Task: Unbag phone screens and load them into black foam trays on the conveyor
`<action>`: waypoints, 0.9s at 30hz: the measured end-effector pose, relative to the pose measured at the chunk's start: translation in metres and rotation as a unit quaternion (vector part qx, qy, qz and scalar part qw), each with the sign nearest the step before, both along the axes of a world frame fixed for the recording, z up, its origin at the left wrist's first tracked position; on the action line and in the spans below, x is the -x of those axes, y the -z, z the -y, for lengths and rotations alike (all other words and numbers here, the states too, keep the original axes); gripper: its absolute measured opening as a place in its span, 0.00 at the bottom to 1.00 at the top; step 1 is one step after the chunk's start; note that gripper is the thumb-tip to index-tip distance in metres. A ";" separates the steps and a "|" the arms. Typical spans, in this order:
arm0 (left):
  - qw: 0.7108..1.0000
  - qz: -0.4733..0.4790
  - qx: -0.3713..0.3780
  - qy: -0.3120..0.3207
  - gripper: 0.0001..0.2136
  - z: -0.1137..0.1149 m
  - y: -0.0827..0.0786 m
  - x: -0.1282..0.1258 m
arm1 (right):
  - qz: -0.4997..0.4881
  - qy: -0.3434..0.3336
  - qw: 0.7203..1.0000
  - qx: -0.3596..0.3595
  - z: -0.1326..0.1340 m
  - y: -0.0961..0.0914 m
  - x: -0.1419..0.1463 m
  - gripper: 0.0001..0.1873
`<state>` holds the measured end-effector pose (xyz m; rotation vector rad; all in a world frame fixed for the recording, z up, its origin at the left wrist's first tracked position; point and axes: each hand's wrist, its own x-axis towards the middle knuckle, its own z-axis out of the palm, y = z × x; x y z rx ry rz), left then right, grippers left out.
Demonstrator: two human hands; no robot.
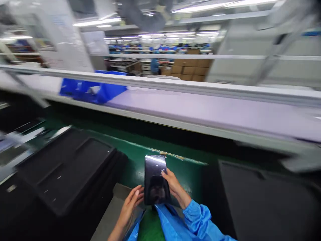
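Observation:
A dark, glossy rectangular panel (156,180), like a tablet or a screen, is held upright above the green work surface (135,167). My right hand (174,185) grips its right edge, with the thumb on the front face and the other fingers behind. Light reflects along the panel's top. Just left of the panel is my left hand (131,204), its fingers stretched out near the lower left edge; whether the fingertips touch it I cannot tell. Blue sleeve cloth covers my right wrist.
Stacked black foam trays (72,167) stand at the left, and another black tray (265,197) at the right. Beyond the bench runs a pale shelf (200,107) with a metal rail (163,82) and a blue bin (95,88). Cardboard boxes (192,68) and a person (154,66) are farther back.

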<state>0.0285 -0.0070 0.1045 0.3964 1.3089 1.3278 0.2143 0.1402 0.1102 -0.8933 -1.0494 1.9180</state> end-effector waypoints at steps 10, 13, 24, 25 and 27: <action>0.952 0.114 0.019 0.283 0.22 0.061 -0.019 -0.118 | 0.044 0.193 0.980 -0.017 0.201 -0.030 -0.138 0.25; 0.945 0.115 0.000 0.305 0.23 0.066 -0.050 -0.154 | 0.079 0.258 0.963 0.013 0.235 -0.051 -0.187 0.29; 0.827 0.009 -0.072 0.557 0.23 0.041 -0.122 -0.320 | 0.286 0.397 0.846 -0.213 0.278 -0.089 -0.423 0.25; 0.793 -0.035 -0.110 0.599 0.22 0.039 -0.128 -0.345 | 0.316 0.387 0.831 -0.243 0.284 -0.096 -0.450 0.25; 0.699 -0.147 -0.206 0.669 0.19 0.039 -0.141 -0.398 | 0.381 0.322 0.813 -0.300 0.299 -0.112 -0.500 0.29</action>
